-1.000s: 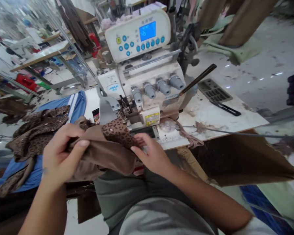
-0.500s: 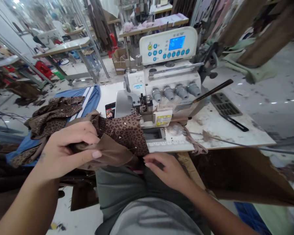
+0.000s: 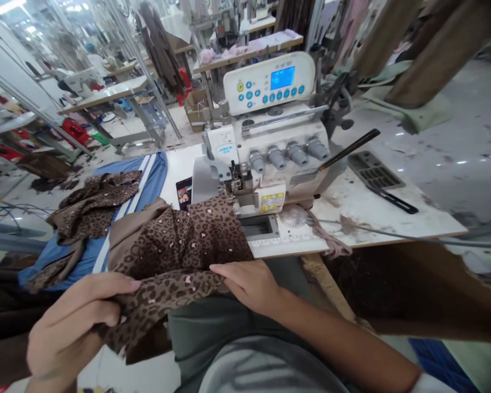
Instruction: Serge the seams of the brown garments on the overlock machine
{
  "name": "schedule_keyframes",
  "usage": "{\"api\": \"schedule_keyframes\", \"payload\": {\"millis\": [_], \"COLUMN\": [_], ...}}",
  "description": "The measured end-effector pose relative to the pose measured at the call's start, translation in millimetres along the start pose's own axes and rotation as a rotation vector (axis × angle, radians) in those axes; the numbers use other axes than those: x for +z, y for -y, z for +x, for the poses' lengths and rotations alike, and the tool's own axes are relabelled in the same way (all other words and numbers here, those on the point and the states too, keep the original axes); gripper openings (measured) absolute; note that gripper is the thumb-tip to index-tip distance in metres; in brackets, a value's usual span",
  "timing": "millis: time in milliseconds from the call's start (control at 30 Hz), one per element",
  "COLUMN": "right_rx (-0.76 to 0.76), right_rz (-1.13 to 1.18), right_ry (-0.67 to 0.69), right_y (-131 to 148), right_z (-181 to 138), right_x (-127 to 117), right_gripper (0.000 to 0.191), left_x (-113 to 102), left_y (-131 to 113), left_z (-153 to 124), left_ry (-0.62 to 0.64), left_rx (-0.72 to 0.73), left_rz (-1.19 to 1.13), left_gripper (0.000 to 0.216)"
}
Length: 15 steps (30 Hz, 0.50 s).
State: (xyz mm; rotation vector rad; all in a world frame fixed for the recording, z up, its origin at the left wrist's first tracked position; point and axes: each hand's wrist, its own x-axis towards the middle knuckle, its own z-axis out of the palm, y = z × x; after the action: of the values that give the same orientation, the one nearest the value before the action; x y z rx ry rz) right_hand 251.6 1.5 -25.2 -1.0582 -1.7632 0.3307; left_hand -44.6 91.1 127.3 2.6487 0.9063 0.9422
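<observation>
A brown leopard-print fabric piece [image 3: 180, 245] lies spread from the presser foot of a white overlock sewing machine [image 3: 265, 158] toward my lap. My left hand [image 3: 71, 327] is closed on the fabric's lower left corner, near the table's front edge. My right hand [image 3: 249, 284] rests on the fabric's near edge, fingers curled over it, in front of the machine's needle plate. A phone [image 3: 183, 192] lies just left of the machine, partly hidden by the fabric.
A pile of more leopard-print pieces [image 3: 90, 210] lies on a blue cloth [image 3: 147, 174] at the left. A dark stick [image 3: 346, 150], a black tray [image 3: 374, 169] and thread scraps [image 3: 331, 243] sit right of the machine. Other sewing tables [image 3: 106, 93] stand behind.
The fabric has been turned over and spread out, print side up. My left hand moved down and toward me with its corner; my right hand shifted onto the near edge.
</observation>
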Motion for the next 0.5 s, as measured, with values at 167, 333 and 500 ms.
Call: {"api": "schedule_keyframes", "payload": {"millis": [167, 333, 500], "right_rx": [0.022, 0.085, 0.435], "right_rz": [0.014, 0.194, 0.093], "right_ry": [-0.003, 0.026, -0.001], "right_y": [2, 6, -10], "right_z": [7, -6, -11], "right_x": [1, -15, -29], "right_gripper": [0.041, 0.037, 0.02], "left_x": [13, 40, 116], "left_y": [-4, -18, -23], "left_z": [-16, 15, 96], "left_ry": [-0.046, -0.157, -0.044], "left_rx": [-0.098, -0.035, -0.035], "left_rz": [-0.255, -0.23, -0.168], "left_gripper": [0.009, 0.027, 0.013]}}
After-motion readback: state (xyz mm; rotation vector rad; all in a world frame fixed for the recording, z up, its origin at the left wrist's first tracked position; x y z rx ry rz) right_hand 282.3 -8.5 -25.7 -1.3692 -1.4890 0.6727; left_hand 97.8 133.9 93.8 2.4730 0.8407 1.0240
